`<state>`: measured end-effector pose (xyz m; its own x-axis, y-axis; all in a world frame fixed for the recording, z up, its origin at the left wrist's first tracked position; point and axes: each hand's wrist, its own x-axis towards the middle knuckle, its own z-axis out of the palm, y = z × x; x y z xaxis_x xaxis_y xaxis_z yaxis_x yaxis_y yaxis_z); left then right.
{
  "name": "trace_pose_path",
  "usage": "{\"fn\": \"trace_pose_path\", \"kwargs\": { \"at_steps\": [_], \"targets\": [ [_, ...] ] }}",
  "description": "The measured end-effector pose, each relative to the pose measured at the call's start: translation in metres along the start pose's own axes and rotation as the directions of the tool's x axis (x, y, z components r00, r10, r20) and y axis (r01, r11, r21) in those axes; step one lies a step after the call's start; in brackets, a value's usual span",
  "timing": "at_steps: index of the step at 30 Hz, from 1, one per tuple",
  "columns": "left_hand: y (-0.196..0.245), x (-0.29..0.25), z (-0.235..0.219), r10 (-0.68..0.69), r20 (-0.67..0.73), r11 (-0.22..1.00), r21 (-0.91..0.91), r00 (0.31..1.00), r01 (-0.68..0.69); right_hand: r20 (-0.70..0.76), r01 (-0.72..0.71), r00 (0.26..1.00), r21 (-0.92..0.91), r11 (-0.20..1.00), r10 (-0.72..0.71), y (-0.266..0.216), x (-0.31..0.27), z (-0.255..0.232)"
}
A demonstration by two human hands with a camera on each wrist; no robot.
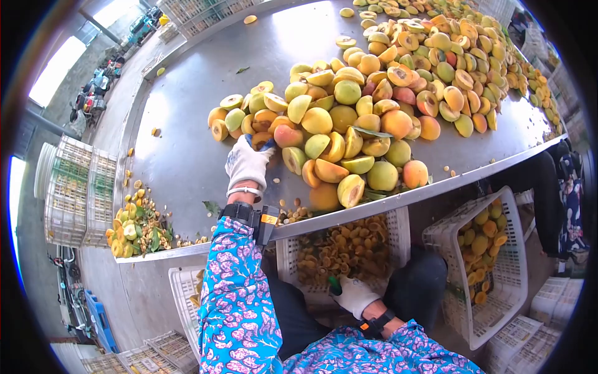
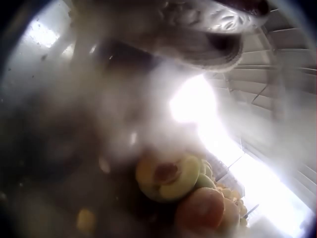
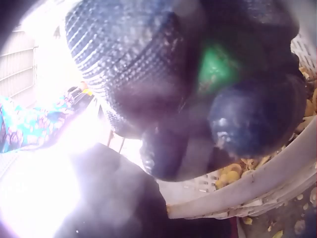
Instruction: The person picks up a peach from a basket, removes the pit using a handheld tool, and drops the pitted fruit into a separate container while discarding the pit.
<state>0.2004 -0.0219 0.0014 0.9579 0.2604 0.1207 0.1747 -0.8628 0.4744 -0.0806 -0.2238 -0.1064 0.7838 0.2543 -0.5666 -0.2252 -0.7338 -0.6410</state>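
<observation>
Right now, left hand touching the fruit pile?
Touching. Head view: the left hand has its gloved fingertips buried in the near edge of the fruit pile on the metal table.

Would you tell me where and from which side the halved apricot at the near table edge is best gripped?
Take the halved apricot across its rounded sides, probably coming from above and the near edge. Its cut face tilts up toward the person, so thumb and fingers can span the skin without pressing the soft flesh. Whole fruit crowd it behind; the table edge side is free. The left hand is reaching into the pile further left.
</observation>
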Motion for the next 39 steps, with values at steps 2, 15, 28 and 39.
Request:
{"fn": "trace_pose_path", "kwargs": {
  "at_steps": [2,15,28,39],
  "targets": [
    [-0.009,-0.003,0.002,0.015,-0.081,0.986,-0.166,0.997,-0.028,0.012,0.001,1.000,0.008,1.000,-0.001,-0.001,0.000,0.000],
    [-0.058,-0.158,-0.080,0.022,0.438,-0.649,-0.678,0.899,0.346,-0.107,0.071,0.993,0.204,0.976,-0.050,0.005,0.003,-0.002],
    [-0.052,-0.237,-0.059,-0.091,0.502,-0.218,-0.853,0.860,0.474,-0.231,0.335,0.884,-0.291,0.896,-0.406,-0.127,-0.061,-0.035],
    [-0.046,-0.242,-0.061,-0.091,0.427,0.020,-0.903,0.900,0.430,-0.235,0.290,0.897,-0.325,0.900,-0.374,-0.128,-0.060,-0.026]
  ]
}}
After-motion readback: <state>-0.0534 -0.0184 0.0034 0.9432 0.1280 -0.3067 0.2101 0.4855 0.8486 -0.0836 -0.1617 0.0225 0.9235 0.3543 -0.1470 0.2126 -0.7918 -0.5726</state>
